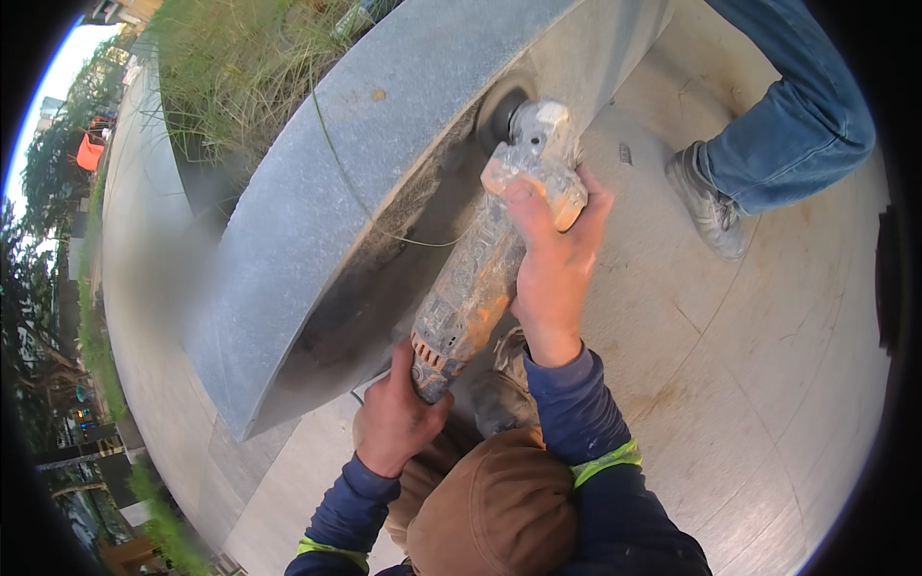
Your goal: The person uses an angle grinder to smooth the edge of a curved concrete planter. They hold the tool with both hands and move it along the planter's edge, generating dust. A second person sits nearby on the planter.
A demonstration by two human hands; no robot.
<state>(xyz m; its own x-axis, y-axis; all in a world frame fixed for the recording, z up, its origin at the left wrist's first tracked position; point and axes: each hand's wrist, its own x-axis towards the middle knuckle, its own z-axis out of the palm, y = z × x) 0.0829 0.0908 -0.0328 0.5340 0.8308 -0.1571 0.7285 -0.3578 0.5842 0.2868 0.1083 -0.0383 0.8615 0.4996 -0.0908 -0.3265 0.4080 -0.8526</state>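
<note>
A dusty angle grinder (471, 269) slants across the middle of the view, its body coated grey with orange showing through. My left hand (396, 413) is wrapped round the rear end, by the vent slots. Up near the head, my right hand (557, 254) grips the tool with the thumb laid over the casing. The round disc (503, 113) is blurred and sits against the side face of a grey stone planter wall (346, 144), just under its top edge. Where the disc meets the wall, the exact contact is hard to make out.
Another person's leg in jeans (788, 134) and a grey shoe (709, 202) stand at the upper right on the paving (691, 384). Long grass (250, 67) grows behind the wall. A thin strand (336, 163) hangs over the wall's edge towards the grinder. My knee (495, 509) is below.
</note>
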